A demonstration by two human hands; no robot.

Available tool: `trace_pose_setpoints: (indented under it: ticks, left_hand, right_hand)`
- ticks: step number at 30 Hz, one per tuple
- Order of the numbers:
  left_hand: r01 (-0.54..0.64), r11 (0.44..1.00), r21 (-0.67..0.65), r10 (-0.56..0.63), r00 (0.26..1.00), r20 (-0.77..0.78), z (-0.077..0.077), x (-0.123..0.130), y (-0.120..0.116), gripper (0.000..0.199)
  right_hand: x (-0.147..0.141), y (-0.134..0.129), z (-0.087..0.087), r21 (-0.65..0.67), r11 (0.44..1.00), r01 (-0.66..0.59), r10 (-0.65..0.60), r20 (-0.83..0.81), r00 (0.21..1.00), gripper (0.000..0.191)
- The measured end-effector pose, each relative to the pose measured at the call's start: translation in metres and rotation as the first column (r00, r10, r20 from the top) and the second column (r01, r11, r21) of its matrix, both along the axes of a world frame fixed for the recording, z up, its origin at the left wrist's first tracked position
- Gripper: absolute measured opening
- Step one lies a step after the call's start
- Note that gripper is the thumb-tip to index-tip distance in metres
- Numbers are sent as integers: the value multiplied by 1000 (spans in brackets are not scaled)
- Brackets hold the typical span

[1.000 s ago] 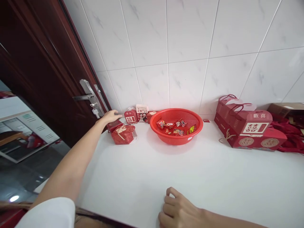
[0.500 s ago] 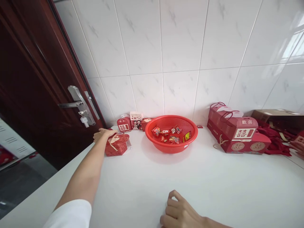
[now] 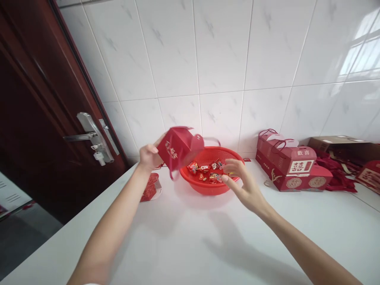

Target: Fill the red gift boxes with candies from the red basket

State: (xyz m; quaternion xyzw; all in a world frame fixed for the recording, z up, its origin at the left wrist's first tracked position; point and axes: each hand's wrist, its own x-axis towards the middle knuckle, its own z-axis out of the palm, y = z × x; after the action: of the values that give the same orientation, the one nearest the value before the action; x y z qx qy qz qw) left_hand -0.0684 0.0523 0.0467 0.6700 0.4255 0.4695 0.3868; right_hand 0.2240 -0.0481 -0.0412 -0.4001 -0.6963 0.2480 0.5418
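A red gift box (image 3: pixel 179 148) is up off the bench (image 3: pixel 184 241) toward its back edge, pinched and tilted in a person's left hand (image 3: pixel 151 155), while wrapped candies (image 3: pixel 193 167) lie loose in a red plastic colander (image 3: pixel 204 190), none yet in the spread, empty right hand (image 3: pixel 246 184).

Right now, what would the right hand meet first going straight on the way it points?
Probably the red box in the left hand; depth is unclear, so the right hand might touch the red basket first.
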Motion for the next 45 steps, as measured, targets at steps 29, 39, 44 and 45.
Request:
trace_pose_setpoints:
  ticks: [29, 39, 44, 45]
  left_hand:
    - [257, 966, 12, -225, 870, -439, -92, 103, -82, 30]
    - [325, 943, -70, -295, 722, -626, -75, 82, -77, 22]
    - [426, 865, -265, -465, 483, -742, -53, 61, -74, 21]
    - [417, 861, -291, -471, 441, -764, -52, 59, -74, 20]
  right_hand:
    - [9, -14, 1, -424, 898, -121, 334, 475, 814, 64]
    - [22, -5, 0, -381, 920, -88, 302, 551, 778, 39]
    - [38, -1, 8, -425, 905, -12, 278, 570, 773, 24]
    - [39, 0, 8, -442, 897, -6, 283, 564, 775, 22]
